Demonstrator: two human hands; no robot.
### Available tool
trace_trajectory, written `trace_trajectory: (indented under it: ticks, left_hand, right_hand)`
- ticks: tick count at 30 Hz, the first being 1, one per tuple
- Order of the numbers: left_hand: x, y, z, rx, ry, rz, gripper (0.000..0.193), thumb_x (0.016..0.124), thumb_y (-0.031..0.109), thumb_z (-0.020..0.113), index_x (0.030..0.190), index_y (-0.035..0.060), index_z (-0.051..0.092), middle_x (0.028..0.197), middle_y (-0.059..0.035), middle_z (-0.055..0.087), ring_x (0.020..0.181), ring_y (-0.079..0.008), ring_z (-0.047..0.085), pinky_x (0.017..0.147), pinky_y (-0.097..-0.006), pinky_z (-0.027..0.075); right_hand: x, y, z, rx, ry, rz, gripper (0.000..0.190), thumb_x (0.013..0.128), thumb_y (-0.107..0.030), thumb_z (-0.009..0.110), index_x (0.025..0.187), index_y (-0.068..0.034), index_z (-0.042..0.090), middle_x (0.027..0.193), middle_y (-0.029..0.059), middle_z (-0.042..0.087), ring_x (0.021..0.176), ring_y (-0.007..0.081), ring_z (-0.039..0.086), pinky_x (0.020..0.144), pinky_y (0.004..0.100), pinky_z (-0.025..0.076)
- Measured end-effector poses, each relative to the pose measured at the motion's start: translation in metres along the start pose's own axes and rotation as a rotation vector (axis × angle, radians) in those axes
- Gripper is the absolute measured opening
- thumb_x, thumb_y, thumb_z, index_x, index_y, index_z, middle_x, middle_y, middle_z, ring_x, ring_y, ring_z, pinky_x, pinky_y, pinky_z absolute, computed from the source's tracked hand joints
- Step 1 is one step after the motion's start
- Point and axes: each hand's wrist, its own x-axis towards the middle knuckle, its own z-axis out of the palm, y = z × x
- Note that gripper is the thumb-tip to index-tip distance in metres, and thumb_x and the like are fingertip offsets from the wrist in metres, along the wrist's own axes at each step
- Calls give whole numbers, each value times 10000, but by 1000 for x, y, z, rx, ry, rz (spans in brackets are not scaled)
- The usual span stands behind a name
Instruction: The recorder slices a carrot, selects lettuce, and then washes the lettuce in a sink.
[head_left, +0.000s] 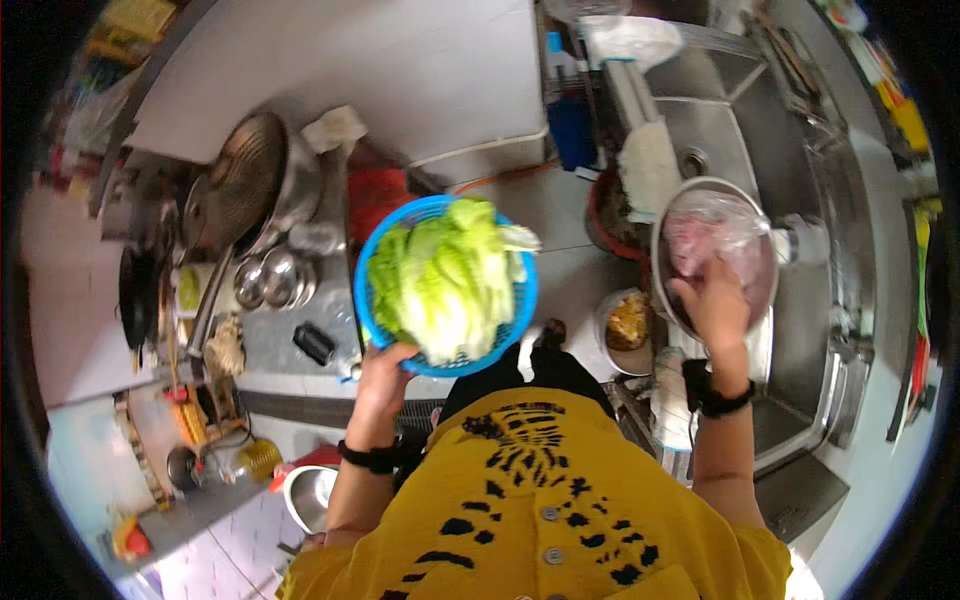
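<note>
My left hand (386, 371) grips the near rim of a round blue plastic basket (362, 289), which holds a heap of green lettuce leaves (450, 285). Over at the right, my right hand (718, 304) reaches into a round metal bowl (663, 300) and touches what lies inside. In that bowl is something pinkish in a clear plastic bag (705, 225); whether the fingers grip it cannot be told. The bowl sits at the near edge of the stainless steel sink.
A metal counter (274, 352) at the left bears ladles (281, 277), a large perforated strainer (247, 180) and a black object. The steel sink (697, 131) runs along the right. A bucket with food scraps (628, 326) and a red-rimmed container (611, 217) stand on the floor.
</note>
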Motion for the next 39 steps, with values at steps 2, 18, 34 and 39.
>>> trace_trajectory:
  ticks: [2,18,34,39]
  left_hand:
    - [-2,-2,2,-1,-7,7,432,743,-13,543,1162,-1,444,927,-95,583,800,-207,602,653,-326,530]
    - [-28,-29,-66,-112,216,-18,404,709,-57,495,1112,-50,511,988,-120,615,810,-215,618,698,-315,516]
    - [-141,-83,-312,-725,853,297,329,750,2,459,1073,-40,503,995,-127,609,848,-248,618,716,-362,534]
    - [-189,-122,-369,-872,989,276,166,756,10,471,912,25,528,797,-54,598,626,-188,583,501,-298,498]
  right_hand:
    - [-9,10,-15,90,149,-93,406,786,-297,646,1056,-1,581,1033,196,604,935,357,576,786,414,464]
    - [-24,164,54,1335,-209,637,364,789,-165,598,1097,-1,497,961,81,603,760,205,620,622,300,534]
    - [-47,-13,-23,1129,-317,329,338,650,-69,559,972,30,528,880,76,571,758,208,568,701,312,470]
    - [-69,-145,4,1162,-629,153,324,661,-26,540,973,62,549,869,97,600,741,215,581,695,312,470]
